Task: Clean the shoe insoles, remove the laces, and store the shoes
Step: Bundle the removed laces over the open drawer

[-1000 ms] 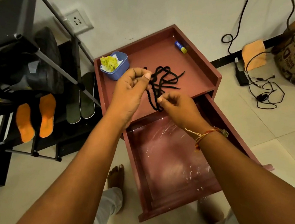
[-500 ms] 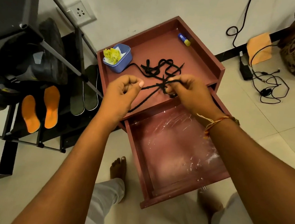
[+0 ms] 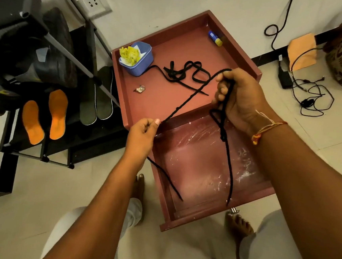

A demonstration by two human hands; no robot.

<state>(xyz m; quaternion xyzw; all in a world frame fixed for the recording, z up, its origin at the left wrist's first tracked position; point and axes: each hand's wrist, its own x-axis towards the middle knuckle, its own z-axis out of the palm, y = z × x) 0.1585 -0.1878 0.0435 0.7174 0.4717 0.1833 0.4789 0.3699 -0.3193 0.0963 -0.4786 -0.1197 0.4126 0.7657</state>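
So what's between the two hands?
A black shoelace, stretched from the left hand to the right hand over the red table. Seen in the head view.

Two black laces, two orange insoles, two grey insoles, one blue tub, one glue stick.

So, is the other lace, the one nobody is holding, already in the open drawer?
No, the loose lace lies on the cabinet top, beside the blue tub, not in the drawer.
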